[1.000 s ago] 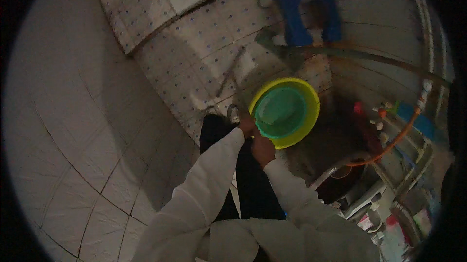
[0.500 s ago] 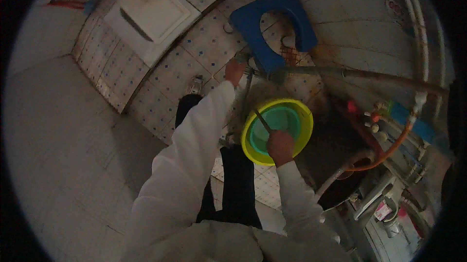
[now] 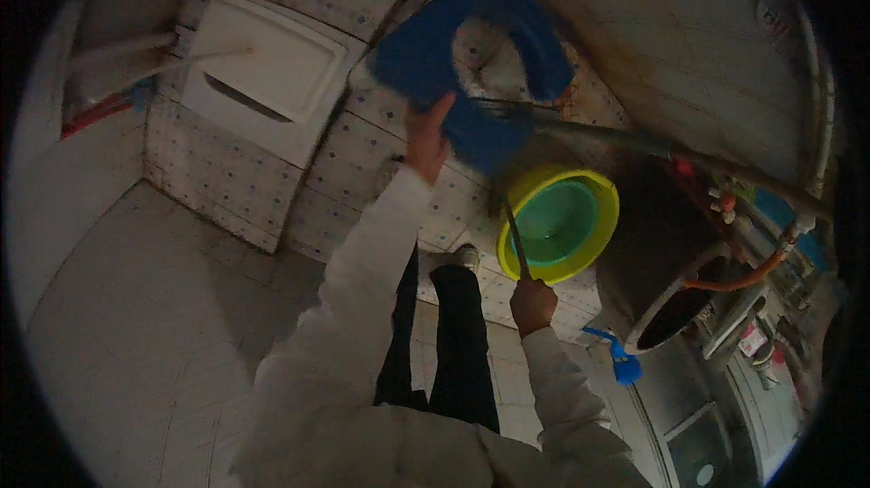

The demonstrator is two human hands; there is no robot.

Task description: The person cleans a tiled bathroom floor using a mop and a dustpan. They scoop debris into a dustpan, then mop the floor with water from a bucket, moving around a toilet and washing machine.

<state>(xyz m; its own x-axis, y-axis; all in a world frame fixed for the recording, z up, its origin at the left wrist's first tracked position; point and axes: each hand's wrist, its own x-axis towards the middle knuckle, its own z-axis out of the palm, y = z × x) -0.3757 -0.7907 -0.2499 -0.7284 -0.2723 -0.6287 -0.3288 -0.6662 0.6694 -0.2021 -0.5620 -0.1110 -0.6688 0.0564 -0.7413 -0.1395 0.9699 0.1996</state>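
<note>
Gripping a thin dark rod [image 3: 517,241] in a closed fist, the right hand [image 3: 533,303] sits at centre frame, the rod running upward across the yellow-and-green basin [image 3: 580,216]. Further up, the left hand [image 3: 426,136] clasps the blue seat [image 3: 426,62].

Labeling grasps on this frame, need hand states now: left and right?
Left hand: on the edge of the blue seat-shaped board; grip cannot be told.
Right hand: closed on a thin dark rod beside the yellow-green basin.
</note>
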